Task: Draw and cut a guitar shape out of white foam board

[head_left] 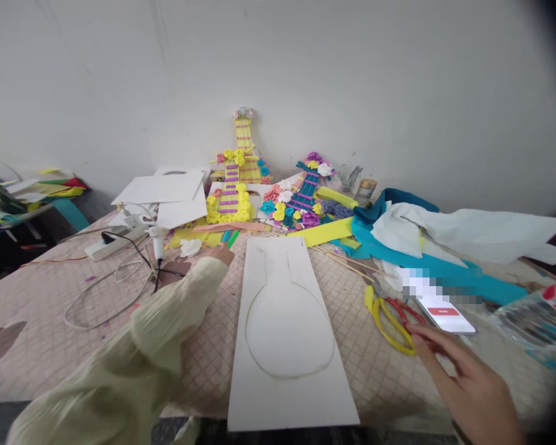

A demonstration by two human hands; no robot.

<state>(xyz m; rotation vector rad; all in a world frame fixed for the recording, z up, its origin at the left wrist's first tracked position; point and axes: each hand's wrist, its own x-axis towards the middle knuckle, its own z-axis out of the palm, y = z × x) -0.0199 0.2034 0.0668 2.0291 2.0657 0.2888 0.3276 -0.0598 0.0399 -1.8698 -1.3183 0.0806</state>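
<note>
A tall white board (290, 395) lies before me with a pencilled outline, a round body below a narrow neck. My left hand (221, 252) reaches beyond the board's upper left edge, close to a green marker (233, 240); its fingers are too small and hidden to read. At the right, the fingertips of my right hand (463, 371) are pressed together at the handle of the red scissors (401, 308). Yellow-handled scissors (391, 327) lie just left of them. A phone (447, 314) with a lit screen rests beyond my right hand.
Flower-decorated paper guitar shapes (231, 191) lean at the wall. White sheets (167, 188), a power strip (115, 243), cables and a glue gun (158, 244) occupy the left. Blue paper (445, 269), white paper (482, 232) and a plastic container (537, 318) are at the right.
</note>
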